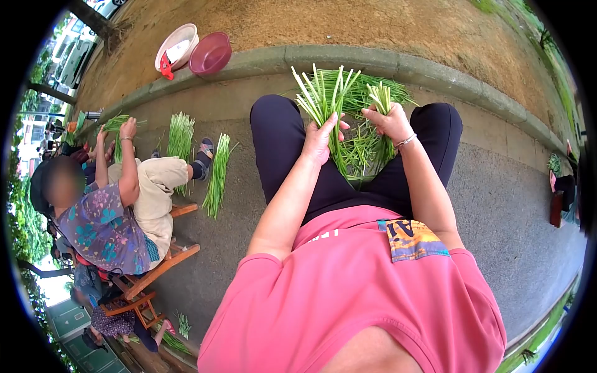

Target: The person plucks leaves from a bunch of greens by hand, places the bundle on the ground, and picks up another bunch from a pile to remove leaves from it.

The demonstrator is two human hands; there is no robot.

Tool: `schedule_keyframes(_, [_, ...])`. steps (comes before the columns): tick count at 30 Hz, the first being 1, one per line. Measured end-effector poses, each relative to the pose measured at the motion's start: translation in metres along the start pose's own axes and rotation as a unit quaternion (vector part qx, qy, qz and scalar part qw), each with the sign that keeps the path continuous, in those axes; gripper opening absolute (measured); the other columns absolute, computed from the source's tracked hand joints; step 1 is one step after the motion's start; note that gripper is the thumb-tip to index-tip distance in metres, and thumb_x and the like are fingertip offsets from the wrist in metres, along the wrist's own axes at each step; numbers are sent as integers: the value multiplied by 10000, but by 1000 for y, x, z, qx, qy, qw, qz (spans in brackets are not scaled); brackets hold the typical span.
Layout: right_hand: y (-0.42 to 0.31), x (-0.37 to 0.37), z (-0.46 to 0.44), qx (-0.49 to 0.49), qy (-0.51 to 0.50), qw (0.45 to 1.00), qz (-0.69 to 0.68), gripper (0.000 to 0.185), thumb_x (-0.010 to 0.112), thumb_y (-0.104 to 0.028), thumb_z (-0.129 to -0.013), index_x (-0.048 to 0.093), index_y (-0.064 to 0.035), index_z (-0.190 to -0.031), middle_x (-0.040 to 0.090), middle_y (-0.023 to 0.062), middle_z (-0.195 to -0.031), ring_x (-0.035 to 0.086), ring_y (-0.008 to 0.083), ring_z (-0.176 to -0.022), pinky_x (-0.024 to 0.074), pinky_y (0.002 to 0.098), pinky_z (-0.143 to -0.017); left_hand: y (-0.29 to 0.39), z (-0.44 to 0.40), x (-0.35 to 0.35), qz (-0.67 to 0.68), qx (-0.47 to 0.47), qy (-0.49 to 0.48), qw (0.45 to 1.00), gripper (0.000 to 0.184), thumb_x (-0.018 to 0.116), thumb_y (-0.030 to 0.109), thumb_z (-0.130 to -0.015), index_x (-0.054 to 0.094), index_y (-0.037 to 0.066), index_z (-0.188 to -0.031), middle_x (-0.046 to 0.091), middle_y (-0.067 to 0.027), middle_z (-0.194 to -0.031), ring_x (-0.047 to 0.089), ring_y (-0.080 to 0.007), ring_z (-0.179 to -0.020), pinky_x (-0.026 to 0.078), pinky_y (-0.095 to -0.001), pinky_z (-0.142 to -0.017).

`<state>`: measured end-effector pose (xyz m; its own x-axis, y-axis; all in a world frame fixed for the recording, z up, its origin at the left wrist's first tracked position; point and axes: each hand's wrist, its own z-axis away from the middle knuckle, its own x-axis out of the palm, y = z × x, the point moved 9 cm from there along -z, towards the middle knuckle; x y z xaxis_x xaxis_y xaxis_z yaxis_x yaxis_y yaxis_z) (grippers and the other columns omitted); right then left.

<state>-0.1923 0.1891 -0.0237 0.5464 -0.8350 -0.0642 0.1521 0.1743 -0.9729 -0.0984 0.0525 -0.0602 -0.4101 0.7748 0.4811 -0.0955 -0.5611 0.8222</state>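
Note:
My left hand (319,138) is wrapped round a fanned bunch of green stalks (322,98), their pale ends pointing away from me. In my right hand (391,124) is a smaller bunch of stalks (380,97), its leaves hanging down between my knees. The two hands are apart, above my lap. Beyond them a pile of long green stalks (354,89) lies on the pavement. Loose cut greens (362,151) lie between my legs, below the hands.
A pale pink basin (176,46) and a darker pink basin (210,54) stand at the kerb (273,61). On the left a seated person (102,217) holds greens, near bundles of stalks (217,176) on the ground. Other people sit farther off.

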Motion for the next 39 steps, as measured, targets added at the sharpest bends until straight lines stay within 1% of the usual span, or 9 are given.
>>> schedule_keyframes(7, [0, 3, -3, -13, -5, 1000, 1, 167, 682, -168, -757, 645, -37, -853, 514, -42, -572, 408, 26, -425, 325, 188, -381, -1, 1, 1, 2, -22, -11, 1000, 305, 557, 281, -858, 565, 5, -989, 598, -93, -749, 533, -134, -573, 435, -234, -506])
schedule_keyframes(10, [-5, 10, -5, -19, 13, 995, -102, 250, 686, -173, -759, 622, -32, -955, 504, -46, -578, 392, 31, -419, 312, 192, -384, -2, 1, 8, 15, -23, -52, 998, 302, 553, 277, -859, 562, 3, -986, 596, -92, -736, 533, -141, -568, 432, -240, -505])
schedule_keyframes(13, [-4, 24, -7, -10, -28, 964, -266, 352, 685, -173, -765, 560, -10, -1051, 474, -59, -594, 367, 43, -422, 315, 192, -415, -9, 3, 22, 37, -56, -130, 989, 319, 559, 285, -855, 564, -5, -986, 604, -100, -855, 579, -148, -660, 435, -245, -492])
schedule_keyframes(19, [-5, 42, -2, 4, -37, 925, -377, 296, 654, -173, -785, 574, -24, -1029, 505, -26, -641, 398, 60, -446, 355, 208, -422, -4, 12, 40, 42, -61, -182, 980, 319, 549, 289, -860, 542, 1, -997, 575, -68, -893, 575, -148, -662, 427, -242, -489])
schedule_keyframes(25, [0, 42, 0, 30, -38, 939, -341, 262, 636, -215, -795, 589, -23, -968, 496, -8, -609, 403, 72, -476, 342, 216, -407, -10, 15, 44, 15, -86, -214, 973, 325, 539, 293, -867, 529, 12, -1031, 561, -57, -905, 582, -140, -693, 431, -235, -488])
schedule_keyframes(30, [1, 41, -1, 30, -49, 939, -338, 204, 600, -212, -829, 597, -29, -918, 513, -9, -651, 406, 71, -511, 347, 219, -419, -5, 13, 40, 28, -66, -154, 985, 328, 516, 301, -879, 528, 24, -1053, 575, -76, -977, 594, -166, -718, 491, -270, -587])
schedule_keyframes(32, [-4, 31, -1, -7, -6, 948, -318, 209, 615, -225, -821, 616, -27, -890, 503, -7, -623, 417, 80, -484, 352, 228, -393, -7, 10, 36, 30, -68, -160, 984, 323, 506, 305, -883, 531, 25, -1042, 586, -94, -982, 599, -184, -757, 505, -300, -633])
schedule_keyframes(37, [-6, 7, -3, -44, 29, 957, -286, 215, 602, -262, -839, 630, -50, -866, 545, -20, -753, 483, 72, -640, 386, 225, -557, -13, 2, 16, 34, -63, -82, 994, 322, 502, 315, -886, 535, 17, -1002, 598, -121, -912, 603, -210, -767, 502, -329, -684])
schedule_keyframes(39, [-15, -8, -3, -63, 29, 960, -272, 220, 580, -259, -852, 608, -41, -853, 586, 24, -799, 532, 108, -690, 448, 265, -625, -12, -3, 11, 15, -27, -68, 997, 335, 500, 324, -886, 534, 11, -999, 603, -124, -897, 605, -203, -730, 492, -315, -688])
